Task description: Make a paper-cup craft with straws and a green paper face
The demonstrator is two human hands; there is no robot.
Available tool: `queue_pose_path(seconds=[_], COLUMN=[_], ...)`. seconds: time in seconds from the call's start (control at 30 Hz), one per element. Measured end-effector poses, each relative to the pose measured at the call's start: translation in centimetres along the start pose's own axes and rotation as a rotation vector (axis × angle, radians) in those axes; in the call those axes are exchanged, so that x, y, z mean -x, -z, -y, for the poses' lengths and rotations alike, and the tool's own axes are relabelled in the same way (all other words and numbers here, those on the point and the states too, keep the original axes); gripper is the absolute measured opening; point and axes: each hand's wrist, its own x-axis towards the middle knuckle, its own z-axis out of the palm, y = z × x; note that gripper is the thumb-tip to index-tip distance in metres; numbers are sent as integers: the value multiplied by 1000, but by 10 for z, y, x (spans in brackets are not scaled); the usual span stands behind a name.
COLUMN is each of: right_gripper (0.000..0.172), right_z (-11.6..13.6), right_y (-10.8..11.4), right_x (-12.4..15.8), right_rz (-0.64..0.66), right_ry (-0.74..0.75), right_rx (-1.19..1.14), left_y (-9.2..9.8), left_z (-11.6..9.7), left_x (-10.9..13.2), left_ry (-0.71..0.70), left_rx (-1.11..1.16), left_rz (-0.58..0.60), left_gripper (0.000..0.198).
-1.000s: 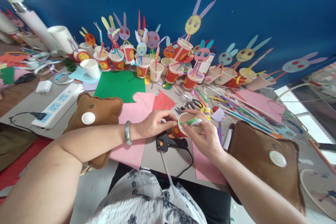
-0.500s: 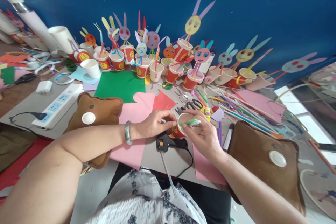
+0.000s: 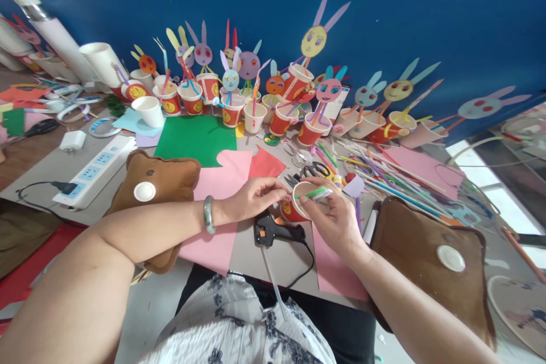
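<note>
My right hand [image 3: 335, 216] is wrapped around the far and right side of a red and white paper cup [image 3: 294, 211], tilted with its mouth up. A green and white stick [image 3: 318, 194], like a straw or pen, lies across the cup's mouth under my right thumb. My left hand [image 3: 258, 199] is closed in a pinch at the cup's left side; what its fingertips hold is too small to make out. Just below the cup, a black glue gun [image 3: 277, 231] lies on the table, a clear glue stick [image 3: 273, 281] poking out toward me.
Paper cups with rabbit-faced paper figures [image 3: 328, 88] line the blue wall. Scissors [image 3: 315, 169] and many coloured straws [image 3: 396, 176] lie beyond my right hand. Brown cushion-like pads [image 3: 418, 261] flank my arms. A power strip [image 3: 91, 173] and green paper [image 3: 194, 139] are on the left.
The cup has shifted slightly right with my right hand. A small gap shows between its rim and my left fingertips, which stay pinched. The glue gun has not moved.
</note>
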Motion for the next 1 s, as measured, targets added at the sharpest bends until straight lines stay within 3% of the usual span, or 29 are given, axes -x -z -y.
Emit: queue_pose_path(seconds=[0.5,0.83,1.0], right_gripper=[12,12,42], right_z=[7,8,-1], right_y=[-1,-1,4], right_x=[1,2,1], right_rz=[29,25,16], right_ry=[17,81,84], right_rx=[4,3,14], left_y=[1,1,8], left_z=[-3,-5,-5], left_x=[2,1,-2], left_ry=[-32,-63,-55], left_rx=[-180,-117,-121], left_rz=[-29,-19,-27], left_gripper=[25,26,29])
